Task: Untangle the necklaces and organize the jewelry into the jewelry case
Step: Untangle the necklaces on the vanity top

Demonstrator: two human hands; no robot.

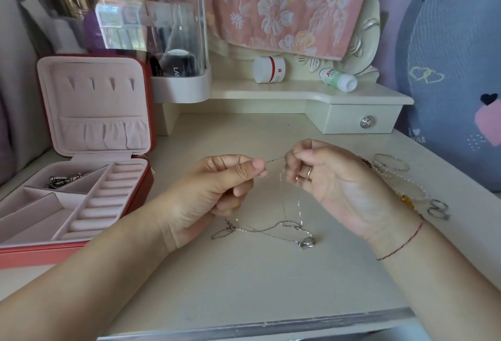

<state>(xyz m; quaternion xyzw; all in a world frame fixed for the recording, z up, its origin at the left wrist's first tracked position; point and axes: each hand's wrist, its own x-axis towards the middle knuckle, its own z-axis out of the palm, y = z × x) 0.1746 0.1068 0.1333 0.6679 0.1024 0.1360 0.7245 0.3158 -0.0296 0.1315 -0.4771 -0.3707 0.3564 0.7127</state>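
Silver necklaces (283, 213), thin and tangled, stretch between two hands above a cream tabletop (244, 286). The left hand (211, 191) pinches a chain between thumb and forefinger. The right hand (322, 178) grips another strand in its curled fingers (295, 156). Loose loops and a pendant (307, 243) trail onto the tabletop beneath. A red jewelry case (95, 97) lined in pink lies open at the left, with small metal pieces (65, 180) in one rear compartment. Bangles (391, 163) and rings (437, 209) lie at the right.
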